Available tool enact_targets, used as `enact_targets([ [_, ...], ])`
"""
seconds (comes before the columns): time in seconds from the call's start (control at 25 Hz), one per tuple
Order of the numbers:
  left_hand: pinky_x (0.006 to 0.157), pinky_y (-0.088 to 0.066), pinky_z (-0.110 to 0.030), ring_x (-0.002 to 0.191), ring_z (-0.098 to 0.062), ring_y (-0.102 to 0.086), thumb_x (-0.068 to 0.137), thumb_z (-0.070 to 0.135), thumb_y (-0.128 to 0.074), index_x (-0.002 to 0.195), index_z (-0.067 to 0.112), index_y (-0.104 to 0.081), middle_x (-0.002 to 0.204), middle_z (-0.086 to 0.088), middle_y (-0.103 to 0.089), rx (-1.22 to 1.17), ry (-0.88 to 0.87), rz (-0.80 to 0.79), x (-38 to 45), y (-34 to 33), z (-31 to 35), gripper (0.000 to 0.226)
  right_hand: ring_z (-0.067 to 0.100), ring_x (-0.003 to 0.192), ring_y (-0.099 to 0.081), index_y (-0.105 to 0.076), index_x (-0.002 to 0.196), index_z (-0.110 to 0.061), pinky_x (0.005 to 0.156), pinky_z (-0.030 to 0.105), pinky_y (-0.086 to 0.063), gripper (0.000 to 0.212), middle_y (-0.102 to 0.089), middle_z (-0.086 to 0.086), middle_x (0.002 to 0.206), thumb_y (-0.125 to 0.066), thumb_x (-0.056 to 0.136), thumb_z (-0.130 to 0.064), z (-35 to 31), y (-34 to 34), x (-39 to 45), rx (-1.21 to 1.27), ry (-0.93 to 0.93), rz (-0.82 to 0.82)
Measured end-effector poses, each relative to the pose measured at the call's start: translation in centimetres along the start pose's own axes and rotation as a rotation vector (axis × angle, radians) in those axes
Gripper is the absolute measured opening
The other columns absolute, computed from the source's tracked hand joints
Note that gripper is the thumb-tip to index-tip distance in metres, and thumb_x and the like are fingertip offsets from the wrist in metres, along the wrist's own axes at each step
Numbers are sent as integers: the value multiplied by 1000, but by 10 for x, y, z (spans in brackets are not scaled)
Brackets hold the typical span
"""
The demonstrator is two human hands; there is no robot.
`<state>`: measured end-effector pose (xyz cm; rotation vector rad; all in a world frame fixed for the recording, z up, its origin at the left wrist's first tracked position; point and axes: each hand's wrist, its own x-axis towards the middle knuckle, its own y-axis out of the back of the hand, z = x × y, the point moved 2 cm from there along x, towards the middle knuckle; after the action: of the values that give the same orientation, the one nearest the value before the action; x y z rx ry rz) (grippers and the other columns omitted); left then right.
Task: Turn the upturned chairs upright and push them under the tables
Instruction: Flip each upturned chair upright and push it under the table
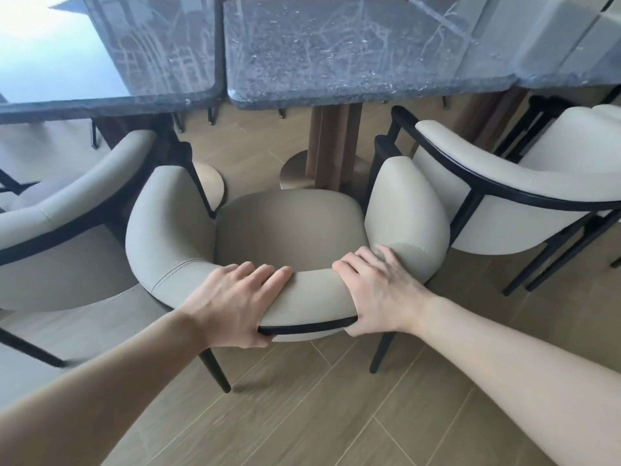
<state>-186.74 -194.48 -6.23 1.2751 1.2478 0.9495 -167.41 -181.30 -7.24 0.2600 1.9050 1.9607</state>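
The chair [285, 237] in the centre of the frame stands upright on its dark legs, its beige seat facing the worktop [353, 45] and the front of the seat near the worktop's near edge, not yet under it. Both hands hold its curved, padded backrest. The left hand [235, 297] makes a closed grip at lower centre: the fingers lie over the top of the padding and the thumb hooks beneath the black frame rail at the back. The right hand [379, 290], just to the right of it, makes a like grip, fingers spread over the padding where the backrest bends into the right armrest, thumb tucked under the rail. Both bare forearms reach in from the bottom corners of the frame.

Beyond the seat, at upper centre, a wooden pedestal [336, 146] with a round brass-coloured base rises to the dark marble-patterned worktop. A second like worktop [111, 55] adjoins it at upper left. A matching chair [67, 203] stands upright at the left, partly under that worktop, and another [521, 183] stands upright at the right, close beside the held chair's armrest. The floor [319, 415] is of pale wood-look planks.
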Motion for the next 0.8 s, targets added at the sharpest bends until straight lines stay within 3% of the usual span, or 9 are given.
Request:
enact_targets([
  [0.12, 66, -58, -37, 76, -29, -66, 51, 51, -78, 136, 8, -58, 104, -5, -71, 15, 2, -40, 4, -13, 8, 97, 29, 102, -57, -59, 115, -9, 100, 52, -42, 79, -61, 4, 110, -78, 51, -51, 5, -10, -3, -10, 16, 6],
  [0.24, 79, -54, -39, 93, -28, -63, 66, 57, -66, 148, 16, -39, 118, 0, -63, 3, 41, -5, 22, -14, 1, 96, 28, 107, -54, -56, 122, -11, 103, 50, -39, 82, -59, 3, 116, -76, 55, -53, 17, -6, 13, -42, -6, -40],
  [0.32, 80, -53, -40, 95, -27, -61, 68, 60, -60, 149, 18, -35, 119, 1, -61, 30, 52, 13, 31, -16, -12, 95, 27, 110, -53, -53, 125, -12, 104, 49, -37, 82, -58, 2, 119, -75, 57, -53, 23, -3, 26, -52, -17, -52],
  [0.56, 63, -57, -39, 77, -30, -66, 60, 63, -37, 138, 12, -53, 102, -4, -69, 54, 33, 4, 64, -11, -47, 95, 26, 111, -51, -49, 127, -14, 101, 48, -36, 84, -55, 2, 120, -74, 58, -56, 45, 1, 70, -61, -9, -52],
  [0.8, 63, -58, -38, 79, -29, -66, 60, 64, -55, 139, 13, -53, 103, -4, -68, 64, 36, 4, 94, -11, -71, 93, 26, 111, -52, -48, 126, -14, 101, 49, -37, 84, -56, 2, 120, -74, 59, -57, 69, 5, 100, -51, -23, -36],
])
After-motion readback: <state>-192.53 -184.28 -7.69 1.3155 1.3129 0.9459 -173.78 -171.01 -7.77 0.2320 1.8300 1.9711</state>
